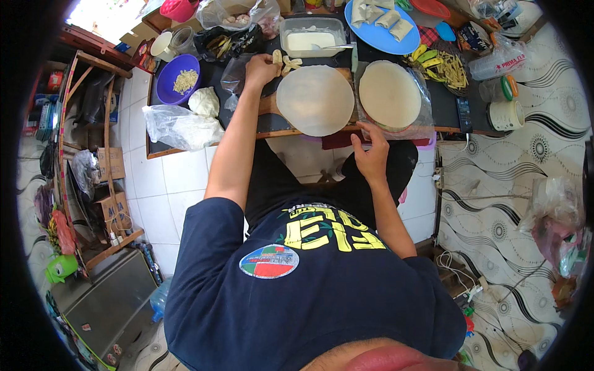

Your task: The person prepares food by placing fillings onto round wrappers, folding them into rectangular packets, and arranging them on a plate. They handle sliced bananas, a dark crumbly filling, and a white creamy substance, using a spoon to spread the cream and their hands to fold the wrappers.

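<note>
My left hand (262,70) reaches to the far side of the board, its fingers pinched on a pale peeled banana piece (277,58). More banana pieces (291,64) lie just right of the fingertips. A thin round wrapper sheet (315,101) lies flat on the wooden board (268,105), overhanging its near edge. To its right, a stack of round wrappers (388,94) rests on clear plastic. My right hand (372,154) is at the stack's near edge, empty, with thumb and index finger apart. A knife (354,60) lies between sheet and stack.
Behind the sheet stands a clear tub (311,28) of white paste with a utensil in it. A blue plate (371,36) bears several rolled wraps. Banana peels (447,69), a phone (463,115) and a mug (505,115) are right; a purple bowl (162,83) of shreds is left.
</note>
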Available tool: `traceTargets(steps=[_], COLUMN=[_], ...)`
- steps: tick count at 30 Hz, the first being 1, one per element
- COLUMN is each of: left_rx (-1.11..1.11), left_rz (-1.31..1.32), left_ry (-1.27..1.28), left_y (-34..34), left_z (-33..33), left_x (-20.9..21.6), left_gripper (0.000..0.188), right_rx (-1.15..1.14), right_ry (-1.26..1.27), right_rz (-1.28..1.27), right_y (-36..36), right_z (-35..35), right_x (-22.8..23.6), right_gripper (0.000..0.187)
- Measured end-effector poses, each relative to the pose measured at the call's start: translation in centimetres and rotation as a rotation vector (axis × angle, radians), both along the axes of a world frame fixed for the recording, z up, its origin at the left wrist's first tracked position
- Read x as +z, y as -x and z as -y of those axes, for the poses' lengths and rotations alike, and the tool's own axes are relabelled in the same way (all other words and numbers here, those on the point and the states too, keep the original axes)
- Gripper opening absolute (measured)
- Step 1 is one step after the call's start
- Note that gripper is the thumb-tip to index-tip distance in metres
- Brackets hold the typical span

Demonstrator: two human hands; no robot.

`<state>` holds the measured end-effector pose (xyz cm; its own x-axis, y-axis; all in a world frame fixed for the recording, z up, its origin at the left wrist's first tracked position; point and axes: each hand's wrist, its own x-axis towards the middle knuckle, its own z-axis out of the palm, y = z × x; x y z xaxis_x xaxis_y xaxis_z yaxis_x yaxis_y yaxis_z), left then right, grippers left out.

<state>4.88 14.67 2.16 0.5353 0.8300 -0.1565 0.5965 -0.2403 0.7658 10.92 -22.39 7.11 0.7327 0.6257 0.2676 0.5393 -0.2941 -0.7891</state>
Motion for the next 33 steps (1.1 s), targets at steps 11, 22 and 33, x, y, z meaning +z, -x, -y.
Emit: traceTargets(steps=[11, 22, 33], left_rx=[-0.081, -0.332, -0.287], left_rz=[0.311, 0.245, 0.301], left_ry=[0.471, 0.252, 0.552], left_y=[3.0, 4.3, 5.3], left_z=[1.2, 10.5, 12.2], left_x=[3.9, 7.7, 6.7], left_gripper=[0.028, 0.033, 0.035], right_rx=[0.087, 0.252, 0.211], right_ry=[-0.009, 0.184, 0.183], right_rz=[-0.157, -0.273, -0.233], right_y=[0.3, -2.8, -1.5], right_z=[-2.1, -13.1, -13.0], right_x=[-0.7, 3.3, 3.7], right_gripper=[0.035, 0.047, 0.043])
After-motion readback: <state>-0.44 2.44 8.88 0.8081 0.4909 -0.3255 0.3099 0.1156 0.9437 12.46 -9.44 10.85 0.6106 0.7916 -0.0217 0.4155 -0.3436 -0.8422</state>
